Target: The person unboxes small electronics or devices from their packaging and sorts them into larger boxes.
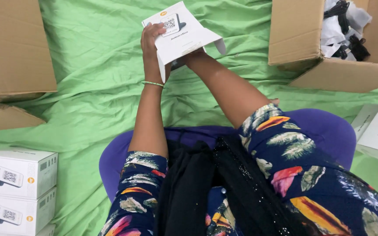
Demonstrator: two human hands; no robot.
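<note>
I had the small white carton (pixel 178 32) up in front of me, over the green sheet (pixel 88 87), one end flap hanging open toward the right. My left hand (pixel 152 43) was wrapped round its left edge, fingers curled over the printed face and the thumb behind, a firm hold on the box. My right hand (pixel 189 57) was tucked underneath and behind it; the card hid the fingers, so I could not tell how they were set, only that they were up against the box.

It looked light, thin folded card, stiff along the creases but easy to dent on the flat panels, and a little slick. I judged the corners and folded edges the place to pinch, not the loose flap, which would bend.

To my left stood a stack of matching white boxes (pixel 20 175); a brown carton (pixel 14 48) lay beyond. Right of me an open brown carton (pixel 298 39) held bagged black cables (pixel 344 26).
</note>
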